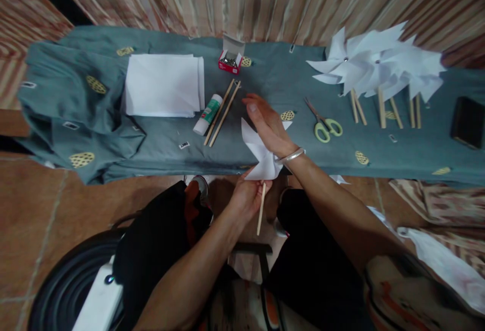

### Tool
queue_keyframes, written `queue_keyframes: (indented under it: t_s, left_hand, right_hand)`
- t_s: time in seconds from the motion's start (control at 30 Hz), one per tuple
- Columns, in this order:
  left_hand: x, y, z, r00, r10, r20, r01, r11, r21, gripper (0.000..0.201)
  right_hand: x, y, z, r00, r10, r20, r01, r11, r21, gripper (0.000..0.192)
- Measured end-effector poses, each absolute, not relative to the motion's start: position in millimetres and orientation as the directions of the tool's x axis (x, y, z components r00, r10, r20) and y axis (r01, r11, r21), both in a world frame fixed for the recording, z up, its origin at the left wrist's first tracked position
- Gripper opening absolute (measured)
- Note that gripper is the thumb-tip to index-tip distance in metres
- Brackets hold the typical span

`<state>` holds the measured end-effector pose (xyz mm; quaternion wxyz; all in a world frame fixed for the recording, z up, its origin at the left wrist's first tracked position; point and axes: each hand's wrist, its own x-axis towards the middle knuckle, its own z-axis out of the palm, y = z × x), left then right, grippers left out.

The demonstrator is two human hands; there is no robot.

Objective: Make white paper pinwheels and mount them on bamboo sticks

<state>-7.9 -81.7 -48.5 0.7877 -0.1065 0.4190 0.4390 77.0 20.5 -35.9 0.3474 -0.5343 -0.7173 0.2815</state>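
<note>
Two hands [246, 197] [267, 126] hold a pinwheel [257, 154]; no label readable

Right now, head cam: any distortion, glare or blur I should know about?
Head view: strong fisheye, the table edge bows; dim lighting, no glare; finished pinwheels nearly blown out; right hand slightly soft over the paper pinwheel, left hand on its stick.

The left hand [248, 195] pinches a wooden stick [261, 208] under a white paper pinwheel [261, 153], and the right hand [267, 125] lies flat against its blades. On the grey-clothed worktop [265, 76], at ten o'clock from the hands, lie a glue stick [207, 114] and two sticks [223, 112]; scissors [324, 123] lie at two o'clock, below finished pinwheels [379, 63].
</note>
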Motion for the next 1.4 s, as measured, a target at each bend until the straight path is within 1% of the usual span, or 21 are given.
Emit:
queue_keyframes:
  t_s: [0.1,0.23,0.3,0.5,0.63,0.73,0.87,0.97,1.03,1.07,1.13,1.2,1.23,1.27,1.33,1.4]
  left_hand:
    - [-8.3,-83.8,-51.4,0.267,0.624,-0.734,-0.782,0.585,0.213,0.039]
    - [-8.0,-85.2,-55.0,0.257,0.652,-0.713,-0.795,0.562,0.228,0.035]
    - [-7.9,-84.7,-54.3,0.249,0.656,-0.713,-0.798,0.556,0.232,0.033]
    - [-8.5,-82.4,-45.8,0.225,0.613,-0.757,-0.789,0.57,0.227,0.034]
    - [-8.6,-81.0,-41.8,0.231,0.611,-0.757,-0.797,0.565,0.212,0.034]
    - [-8.5,-80.4,-42.2,0.23,0.608,-0.76,-0.798,0.564,0.21,0.03]
    - [-9.3,-81.8,-45.7,0.226,0.594,-0.772,-0.785,0.58,0.217,0.022]
    - [-11.1,-84.0,-47.3,0.227,0.586,-0.778,-0.769,0.598,0.226,0.021]
    - [-12.3,-84.9,-47.6,0.224,0.588,-0.777,-0.769,0.597,0.229,0.022]
    - [-12.9,-85.1,-47.6,0.222,0.59,-0.776,-0.772,0.593,0.231,0.023]
    - [-13.6,-84.8,-47.2,0.215,0.596,-0.773,-0.776,0.585,0.235,0.026]
    - [-13.9,-83.9,-46.3,0.211,0.598,-0.773,-0.775,0.584,0.24,0.027]
    - [-14.0,-83.3,-45.7,0.212,0.597,-0.773,-0.774,0.586,0.24,0.027]
    - [-14.0,-82.7,-45.0,0.214,0.596,-0.774,-0.772,0.588,0.24,0.026]
    - [-14.2,-81.8,-43.8,0.219,0.595,-0.773,-0.771,0.591,0.237,0.025]
    - [-14.4,-81.3,-43.2,0.226,0.598,-0.769,-0.768,0.595,0.237,0.025]
  right_hand:
    - [76.6,18.2,-33.0,-0.176,0.964,0.198,0.555,0.263,-0.789,0.077]
    - [75.0,16.2,-31.6,-0.166,0.969,0.182,0.549,0.244,-0.799,0.071]
    - [74.4,16.2,-30.7,-0.147,0.973,0.176,0.547,0.228,-0.806,0.071]
    - [73.6,19.1,-27.7,-0.075,0.984,0.161,0.538,0.176,-0.825,0.071]
    - [75.5,20.5,-30.2,-0.058,0.986,0.155,0.518,0.162,-0.84,0.074]
    - [77.7,21.4,-34.2,-0.042,0.991,0.13,0.456,0.135,-0.88,0.076]
    - [79.6,23.9,-35.9,0.026,0.996,0.086,0.341,0.072,-0.937,0.07]
    - [82.3,27.0,-32.8,0.054,0.993,0.102,0.243,0.086,-0.966,0.066]
    - [87.2,28.8,-29.3,0.071,0.991,0.116,0.217,0.098,-0.971,0.061]
    - [91.1,29.1,-27.1,0.08,0.989,0.127,0.227,0.106,-0.968,0.058]
    - [101.8,27.3,-21.9,0.091,0.982,0.164,0.3,0.13,-0.945,0.051]
    - [115.4,21.5,-15.4,0.074,0.976,0.202,0.438,0.15,-0.886,0.043]
    - [122.8,17.2,-12.0,0.052,0.979,0.196,0.51,0.143,-0.848,0.04]
    - [130.2,12.3,-8.8,0.041,0.982,0.182,0.576,0.125,-0.808,0.038]
    - [143.9,1.6,-3.8,-0.005,0.994,0.109,0.687,0.082,-0.722,0.037]
    - [154.2,-8.3,-1.5,-0.063,0.998,0.013,0.72,0.055,-0.691,0.04]
